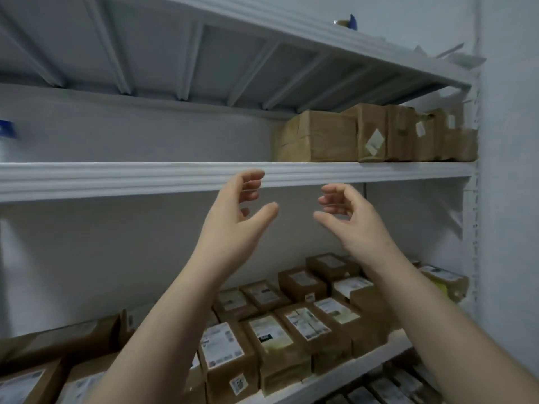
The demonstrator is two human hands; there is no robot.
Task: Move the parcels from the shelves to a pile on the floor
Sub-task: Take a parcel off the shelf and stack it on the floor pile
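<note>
Both hands were raised in front of the shelves, palms turned toward each other with a gap between them. The left hand [236, 211] had its fingers loosely curled and its thumb stretched toward the right, and it held nothing. Its fingertips lay in front of the front edge of the middle shelf [116, 179]; whether they touched it could not be told. The right hand [350, 220] mirrored it a little lower, fingers loosely bent, thumb pointing left, also empty. Both forearms were bare and rose from the bottom of the view.

Toward the right end of the middle shelf stood a row of paper parcels [329, 135], brown and pressed side by side up to the post [472, 228]. A few carried small white labels. They sat above and to the right of the hands, apart from both.

On the lower shelf [350, 371], below the hands, many box parcels [271, 339] were packed close in rows, each with a white printed label on top. The forearms crossed in front of some of them. More boxes [58, 345] sat toward that shelf's left end. Under it, at the bottom right, the tops of further parcels [388, 386] showed, blurred.

The top shelf [204, 53] showed its ribbed underside. A small blue item [351, 21] stood on it near the right, too little of it visible to name. A blue patch [5, 128] at the far left edge was blurred.
</note>
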